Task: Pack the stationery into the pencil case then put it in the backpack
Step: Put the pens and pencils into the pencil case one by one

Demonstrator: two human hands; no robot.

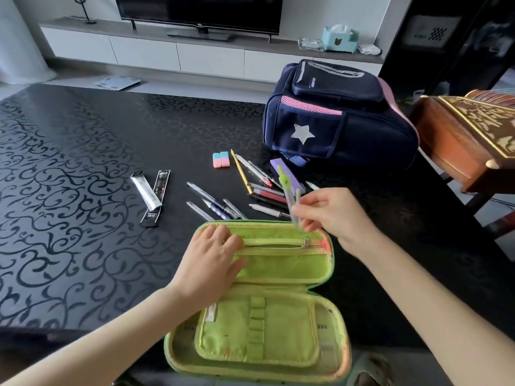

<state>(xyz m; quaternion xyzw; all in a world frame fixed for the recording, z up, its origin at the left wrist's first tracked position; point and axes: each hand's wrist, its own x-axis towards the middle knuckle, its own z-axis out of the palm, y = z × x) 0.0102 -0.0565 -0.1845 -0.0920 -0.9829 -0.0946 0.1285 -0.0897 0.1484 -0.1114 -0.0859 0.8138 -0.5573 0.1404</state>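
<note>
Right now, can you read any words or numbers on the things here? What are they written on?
None can be read for sure.
TV: small logo on its bottom edge, too blurred.
Backpack: small white label on the top pocket, too blurred.
Two black refill packets: print too small.
Pencil case: white tag and dark marks inside, unreadable.
Dark panel at far right: blurred lettering.

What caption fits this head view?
Left hand steadies the open green pencil case while right hand lowers a compass toward it.
</note>
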